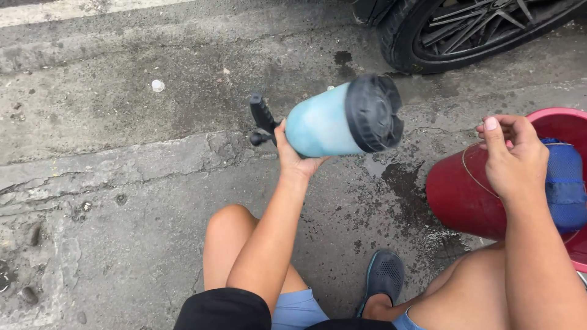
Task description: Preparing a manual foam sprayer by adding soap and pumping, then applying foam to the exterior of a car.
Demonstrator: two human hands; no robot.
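**Plastic, concrete and rubber**

The bottle (321,122) in the left hand (293,156) is frosted, matt plastic, pale blue and translucent, with a ribbed black plastic base (374,113) and a dull black plastic handle (263,119). The red bucket (465,195) is smooth plastic with a slight sheen; the blue mesh cloth (565,183) in it looks coarse. The concrete (122,183) is rough, cracked and damp in patches. The tyre (397,36) is matt rubber. The shoe (384,275) is perforated and dull.

Cracked, damp concrete pavement (122,183), raised kerb strip (92,52), black car wheel (471,27), daylight
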